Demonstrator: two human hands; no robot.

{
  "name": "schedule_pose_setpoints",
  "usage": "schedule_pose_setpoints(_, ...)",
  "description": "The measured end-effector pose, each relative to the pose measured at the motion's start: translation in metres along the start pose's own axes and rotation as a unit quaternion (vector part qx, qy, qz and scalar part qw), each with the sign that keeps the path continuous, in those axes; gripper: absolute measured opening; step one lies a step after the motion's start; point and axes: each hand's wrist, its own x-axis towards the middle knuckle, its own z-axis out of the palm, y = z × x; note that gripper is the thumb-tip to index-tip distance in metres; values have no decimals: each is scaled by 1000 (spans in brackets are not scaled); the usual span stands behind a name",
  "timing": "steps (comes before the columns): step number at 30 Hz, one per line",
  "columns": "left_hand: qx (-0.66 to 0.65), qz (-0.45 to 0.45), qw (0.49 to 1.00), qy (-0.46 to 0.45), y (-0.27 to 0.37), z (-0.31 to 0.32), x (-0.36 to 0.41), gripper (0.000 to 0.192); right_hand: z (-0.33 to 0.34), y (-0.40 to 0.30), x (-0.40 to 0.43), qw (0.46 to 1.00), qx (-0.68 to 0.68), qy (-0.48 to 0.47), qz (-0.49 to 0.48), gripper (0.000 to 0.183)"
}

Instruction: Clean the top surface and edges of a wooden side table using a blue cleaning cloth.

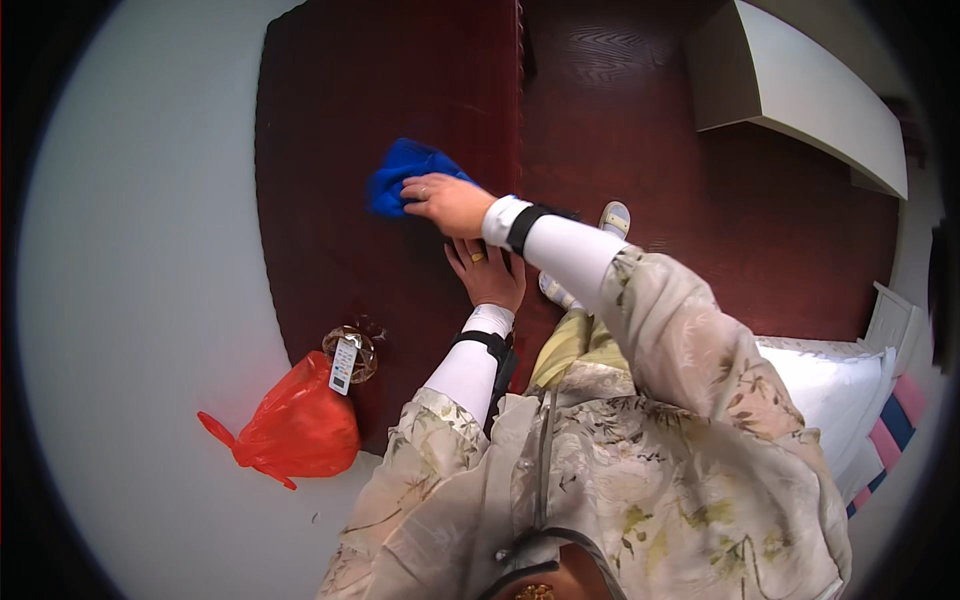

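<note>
A crumpled blue cloth (409, 169) lies on the dark red tabletop (330, 135). My right hand (450, 204) reaches across from the right and presses on the cloth, its fingers over the cloth's lower part. Nearer to me, my left hand (489, 274) rests on the tabletop with its fingers spread and nothing in them. Its fingertips are close to the underside of my right hand, and part of them is hidden by it.
At the table's near left corner are a tied red plastic bag (307, 427), an amber glass dish (360, 352) and a white remote control (343, 366). A white cabinet (817, 97) stands at the upper right. A bed with white bedding (817, 375) is at the right.
</note>
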Motion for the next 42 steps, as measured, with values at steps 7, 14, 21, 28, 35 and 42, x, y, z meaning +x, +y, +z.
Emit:
schedule_pose_setpoints(7,-39,-13,999,-12,15,-12,14,67,-104,139,15,940,-257,200,104,34)
schedule_pose_setpoints(14,-47,-25,999,-10,5,-5,8,66,-64,77,-17,951,-211,193,120,39)
schedule_pose_setpoints(21,-32,-12,999,-26,3,-13,7,66,-16,-24,-98,964,-28,182,194,50)
schedule_pose_setpoints(28,-2,5,1000,-15,7,-11,11,67,-50,80,-23,895,-108,361,237,47)
schedule_pose_setpoints(35,17,9,1000,11,0,-7,7,67,-24,40,-43,817,151,442,339,55)
schedule_pose_setpoints(42,-2,19,1000,11,1,-14,5,61,22,-59,-123,665,493,327,457,55)
